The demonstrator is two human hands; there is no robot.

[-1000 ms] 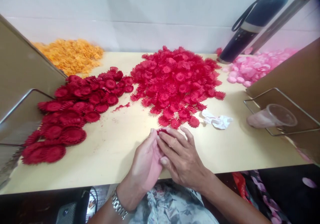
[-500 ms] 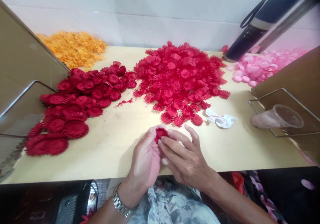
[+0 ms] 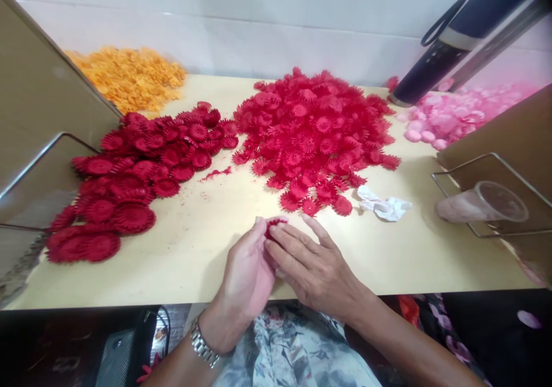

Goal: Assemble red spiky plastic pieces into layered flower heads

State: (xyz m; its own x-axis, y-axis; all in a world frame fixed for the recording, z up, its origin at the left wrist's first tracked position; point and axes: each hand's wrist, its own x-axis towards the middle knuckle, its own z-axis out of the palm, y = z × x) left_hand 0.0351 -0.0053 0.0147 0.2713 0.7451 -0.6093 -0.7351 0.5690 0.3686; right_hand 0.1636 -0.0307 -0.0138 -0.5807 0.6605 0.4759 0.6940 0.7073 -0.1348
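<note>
Cradling a small dark red fringed piece (image 3: 272, 226) at the lower center of the frame, your left hand (image 3: 248, 275) has its thumb up and the piece caught against its fingers; your right hand (image 3: 321, 269) lays its fingers together over the piece and hides most of it; whether those fingers pinch it, I cannot tell. You have a bright red pile of fringed discs (image 3: 314, 134) at the upper center, just beyond your fingertips; a dark red heap of cupped pieces (image 3: 133, 174) spreads across the left of the frame; orange pieces (image 3: 133, 79) lie at the upper left, pink pieces (image 3: 461, 114) at the upper right, near a dark bottle (image 3: 444, 53); a crumpled white tissue (image 3: 383, 205) sits right of center, and a clear cup (image 3: 478, 203) lies tilted at the right; your left wrist wears a metal watch (image 3: 202, 344).
</note>
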